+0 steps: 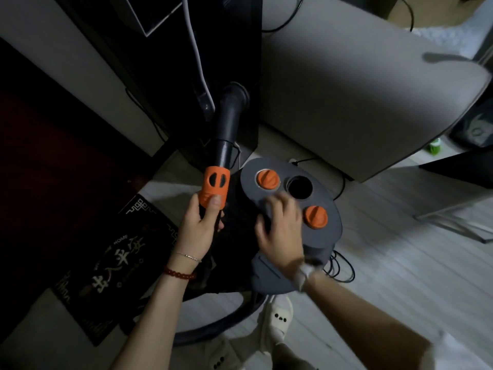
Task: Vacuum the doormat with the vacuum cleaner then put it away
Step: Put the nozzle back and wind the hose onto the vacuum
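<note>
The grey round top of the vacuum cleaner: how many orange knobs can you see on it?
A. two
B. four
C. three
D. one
A: two orange knobs show on the grey round top of the vacuum cleaner, one left of the dark round opening and one just right of the right hand.

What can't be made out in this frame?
Head view only:
- Right hand: motion-blurred on the vacuum cleaner lid; its grip is unreadable.
- Doormat: partly lost in darkness, the left hand and arm crossing it.
- Hose: runs behind the arms.
</note>
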A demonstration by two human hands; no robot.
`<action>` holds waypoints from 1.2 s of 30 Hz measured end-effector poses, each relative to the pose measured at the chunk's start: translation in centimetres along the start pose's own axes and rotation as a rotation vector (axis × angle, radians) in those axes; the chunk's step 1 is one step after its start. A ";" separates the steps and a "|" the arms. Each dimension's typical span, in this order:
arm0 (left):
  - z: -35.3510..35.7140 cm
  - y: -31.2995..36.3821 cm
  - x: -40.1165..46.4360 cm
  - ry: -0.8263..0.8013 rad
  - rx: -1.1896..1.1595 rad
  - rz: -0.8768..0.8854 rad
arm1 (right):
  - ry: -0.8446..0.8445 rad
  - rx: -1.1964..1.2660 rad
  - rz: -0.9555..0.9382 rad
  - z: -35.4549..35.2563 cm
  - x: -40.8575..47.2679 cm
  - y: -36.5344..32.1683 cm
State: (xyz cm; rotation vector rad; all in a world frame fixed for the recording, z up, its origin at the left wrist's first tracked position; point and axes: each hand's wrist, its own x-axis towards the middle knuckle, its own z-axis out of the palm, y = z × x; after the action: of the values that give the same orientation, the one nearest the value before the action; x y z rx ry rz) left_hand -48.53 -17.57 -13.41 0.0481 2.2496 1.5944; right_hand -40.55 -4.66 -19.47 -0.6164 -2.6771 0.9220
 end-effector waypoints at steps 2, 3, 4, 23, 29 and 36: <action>-1.0 0.2 -0.9 0.037 -0.094 -0.028 | -0.179 0.288 -0.083 -0.2 -4.8 -1.8; -1.6 0.5 -1.5 0.050 -0.156 -0.035 | -0.324 0.367 -0.069 -0.2 -6.7 -2.7; -2.4 0.7 -2.1 0.056 -0.218 -0.036 | -0.465 0.413 -0.052 0.0 -8.4 -3.8; -11.0 -5.9 -17.0 0.195 -0.632 -0.485 | -0.371 -0.280 -0.042 -2.6 -25.6 -6.0; -8.0 -5.2 -20.0 0.096 0.664 0.251 | -0.247 -0.390 -0.117 -7.4 -23.9 -4.5; -2.3 1.9 -18.7 -0.385 1.181 0.746 | -0.215 -0.485 -0.331 -14.5 -16.3 -1.9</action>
State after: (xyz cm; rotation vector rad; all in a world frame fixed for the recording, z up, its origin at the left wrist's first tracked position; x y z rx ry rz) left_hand -32.29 -23.50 -5.70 1.4617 2.5914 0.1630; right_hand -21.61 -5.97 -8.55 -0.1465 -3.0877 0.2612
